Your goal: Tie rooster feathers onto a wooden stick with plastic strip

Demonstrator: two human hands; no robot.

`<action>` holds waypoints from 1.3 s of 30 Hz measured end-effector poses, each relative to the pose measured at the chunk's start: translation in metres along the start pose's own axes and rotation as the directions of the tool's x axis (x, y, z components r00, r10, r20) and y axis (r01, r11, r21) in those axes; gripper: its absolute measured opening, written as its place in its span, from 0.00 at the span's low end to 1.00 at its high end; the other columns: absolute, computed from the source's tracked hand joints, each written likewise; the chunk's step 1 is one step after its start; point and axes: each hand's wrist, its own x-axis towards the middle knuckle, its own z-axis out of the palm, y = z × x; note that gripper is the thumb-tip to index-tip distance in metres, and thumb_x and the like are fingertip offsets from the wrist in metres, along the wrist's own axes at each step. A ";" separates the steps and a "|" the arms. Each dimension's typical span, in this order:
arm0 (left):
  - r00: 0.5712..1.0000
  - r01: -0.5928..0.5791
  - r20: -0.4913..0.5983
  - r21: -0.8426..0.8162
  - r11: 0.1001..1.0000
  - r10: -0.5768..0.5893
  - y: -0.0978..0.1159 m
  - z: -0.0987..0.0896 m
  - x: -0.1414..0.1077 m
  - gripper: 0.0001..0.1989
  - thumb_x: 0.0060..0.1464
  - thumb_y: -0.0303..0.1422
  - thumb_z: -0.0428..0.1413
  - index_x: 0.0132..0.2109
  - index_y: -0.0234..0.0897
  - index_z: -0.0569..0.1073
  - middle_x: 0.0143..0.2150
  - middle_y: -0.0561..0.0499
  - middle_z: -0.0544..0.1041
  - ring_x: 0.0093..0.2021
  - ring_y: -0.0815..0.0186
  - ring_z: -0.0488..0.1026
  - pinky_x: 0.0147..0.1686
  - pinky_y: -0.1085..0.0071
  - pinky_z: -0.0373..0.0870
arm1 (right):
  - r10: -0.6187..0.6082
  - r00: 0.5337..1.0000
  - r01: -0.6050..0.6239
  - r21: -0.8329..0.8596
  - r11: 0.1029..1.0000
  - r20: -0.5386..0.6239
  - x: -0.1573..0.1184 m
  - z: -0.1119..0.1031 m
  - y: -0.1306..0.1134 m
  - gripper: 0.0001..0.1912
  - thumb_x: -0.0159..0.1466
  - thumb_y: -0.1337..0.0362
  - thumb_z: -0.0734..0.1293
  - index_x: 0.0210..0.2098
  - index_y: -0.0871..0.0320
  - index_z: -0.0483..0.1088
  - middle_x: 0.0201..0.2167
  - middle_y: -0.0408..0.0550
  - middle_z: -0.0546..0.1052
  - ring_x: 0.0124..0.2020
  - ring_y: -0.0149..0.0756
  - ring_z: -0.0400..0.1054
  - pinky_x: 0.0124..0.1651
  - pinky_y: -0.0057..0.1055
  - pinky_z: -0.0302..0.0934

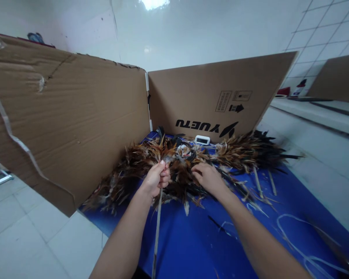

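My left hand (157,178) is closed around a thin pale stick (158,228) whose lower end points down toward me. Brown feathers (159,149) rise just above that fist. To its right, my right hand (208,176) has its fingers bent down at the feather pile (182,176); its fingertips are partly hidden, and what they hold, if anything, cannot be made out. The brown and black feathers spread across the blue table surface (192,240), around and behind both hands.
Cardboard panels (75,100) stand at the left and back. A small white device (202,140) lies behind the feathers. More feathers (244,151), loose pale strips (258,182) and white cord (293,244) lie at the right. A bottle (299,88) stands on a ledge.
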 end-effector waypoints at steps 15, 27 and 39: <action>0.999 0.052 0.015 0.015 0.999 -0.052 -0.003 0.005 0.000 0.17 0.49 0.44 0.55 0.31 0.37 0.58 0.19 0.62 0.50 0.15 0.80 0.41 0.11 0.84 0.34 | 0.092 0.995 -0.095 0.123 0.988 0.027 0.004 0.009 0.007 0.13 0.61 0.60 0.58 0.27 0.58 0.71 0.30 0.48 0.73 0.33 0.36 0.67 0.37 0.28 0.57; 0.966 0.186 0.195 -0.071 0.980 -0.169 -0.009 0.013 -0.003 0.15 0.52 0.41 0.54 0.32 0.36 0.58 0.20 0.61 0.47 0.15 0.79 0.39 0.11 0.83 0.33 | 0.270 0.950 -0.241 0.917 0.318 0.155 -0.003 -0.044 -0.034 0.16 0.48 0.54 0.72 0.28 0.60 0.68 0.23 0.43 0.71 0.20 0.26 0.59 0.22 0.25 0.53; 0.923 0.249 0.299 0.009 0.969 -0.240 -0.015 0.015 -0.006 0.15 0.54 0.44 0.51 0.34 0.35 0.61 0.20 0.62 0.45 0.15 0.79 0.36 0.10 0.83 0.34 | 0.109 0.943 -0.327 0.934 0.142 0.314 -0.005 -0.033 -0.045 0.16 0.47 0.56 0.73 0.27 0.61 0.68 0.20 0.41 0.71 0.22 0.27 0.62 0.22 0.24 0.53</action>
